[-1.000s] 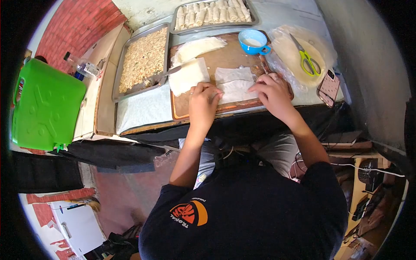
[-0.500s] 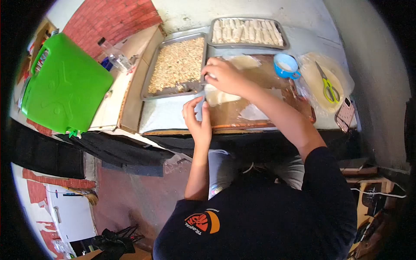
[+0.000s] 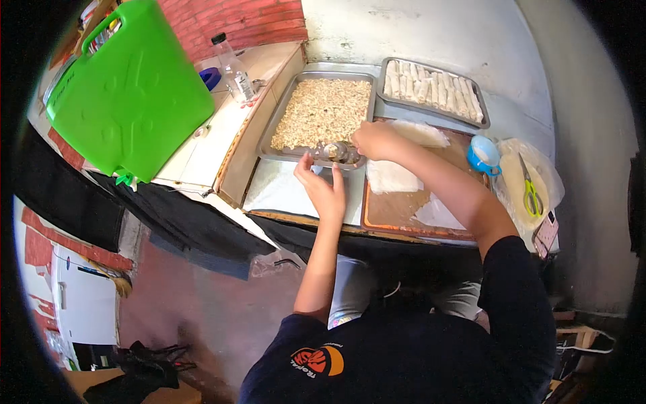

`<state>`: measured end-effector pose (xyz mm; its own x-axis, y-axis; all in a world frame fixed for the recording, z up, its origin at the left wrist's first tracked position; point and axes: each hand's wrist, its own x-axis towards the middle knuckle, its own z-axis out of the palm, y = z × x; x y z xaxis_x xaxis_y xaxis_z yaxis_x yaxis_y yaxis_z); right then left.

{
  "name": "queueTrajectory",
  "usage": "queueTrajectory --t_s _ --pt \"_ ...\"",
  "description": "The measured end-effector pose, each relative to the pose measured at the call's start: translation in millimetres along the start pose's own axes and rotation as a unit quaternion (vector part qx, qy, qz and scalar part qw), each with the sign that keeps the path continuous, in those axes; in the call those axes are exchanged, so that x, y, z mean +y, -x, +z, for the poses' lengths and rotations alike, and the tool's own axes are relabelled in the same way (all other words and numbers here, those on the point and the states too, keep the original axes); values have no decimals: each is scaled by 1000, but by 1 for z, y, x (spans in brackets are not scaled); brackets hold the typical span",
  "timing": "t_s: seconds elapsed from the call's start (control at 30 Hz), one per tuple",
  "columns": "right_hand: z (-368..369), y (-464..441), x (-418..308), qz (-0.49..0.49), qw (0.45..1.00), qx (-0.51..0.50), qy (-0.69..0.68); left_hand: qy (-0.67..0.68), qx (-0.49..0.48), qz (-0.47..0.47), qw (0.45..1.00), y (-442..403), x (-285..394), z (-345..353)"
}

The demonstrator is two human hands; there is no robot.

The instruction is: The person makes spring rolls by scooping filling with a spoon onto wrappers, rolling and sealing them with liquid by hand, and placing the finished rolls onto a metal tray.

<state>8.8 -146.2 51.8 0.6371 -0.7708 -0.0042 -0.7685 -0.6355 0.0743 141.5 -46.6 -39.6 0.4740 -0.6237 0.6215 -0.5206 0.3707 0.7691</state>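
Note:
My right hand (image 3: 377,140) is closed around the handle of a spoon (image 3: 336,151), whose bowl sits in the near right corner of a metal tray (image 3: 267,138). Crumbly, pale chopped filling (image 3: 323,111) covers most of that tray. Just in front of its near edge, my left hand (image 3: 324,192) hangs with fingers apart and nothing in them. To the right, a thin white wrapper (image 3: 393,177) lies flat on a brown board (image 3: 397,202). Another wrapper (image 3: 420,133) rests farther back, partly behind my right arm.
A second tray (image 3: 483,122) holds rows of white rolls at the back. On the right are a blue cup (image 3: 484,161), a wrapper stack in plastic (image 3: 511,178), green-handled scissors (image 3: 531,198) and a phone (image 3: 546,234). A green jerrycan (image 3: 131,94) and a bottle (image 3: 235,71) stand left.
My right hand has moved from above the board to the filling tray, where the spoon now shows. My left hand stays open near the tray. The whole view has shifted.

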Motion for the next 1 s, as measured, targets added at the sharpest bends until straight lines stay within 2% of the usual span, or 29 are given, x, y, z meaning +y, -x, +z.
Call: queueTrajectory --t_s 0.1,0.2,0.3,0.4,0.5,0.6,0.63,0.83,0.93,1.0 --pt "-29 -11 -23 27 998 62 12 -24 4 0 1000 1 -8 1" --pt "-23 -38 -57 29 984 176 -17 -28 -1 -14 1000 1 -6 -1" --pt "1 -69 -83 7 980 197 21 -20 1 -23 1000 0 -5 -3" --pt "15 -77 -93 -8 978 197 68 8 14 -37 999 1 -9 -1" --pt "20 -61 -79 -103 971 199 82 34 25 -53 998 0 -7 0" --pt "19 -44 -52 -179 958 208 88 54 28 -58 996 1 -10 2" --pt "14 -35 -41 -166 960 200 103 59 29 -56 996 2 -12 2" --pt "-17 -8 49 -249 955 142 77 63 24 -65 996 2 -9 0" --pt "-51 8 67 -229 970 60 57 58 22 -63 996 2 -10 1" --pt "-61 8 69 -190 977 68 65 58 22 -59 996 1 -9 1"
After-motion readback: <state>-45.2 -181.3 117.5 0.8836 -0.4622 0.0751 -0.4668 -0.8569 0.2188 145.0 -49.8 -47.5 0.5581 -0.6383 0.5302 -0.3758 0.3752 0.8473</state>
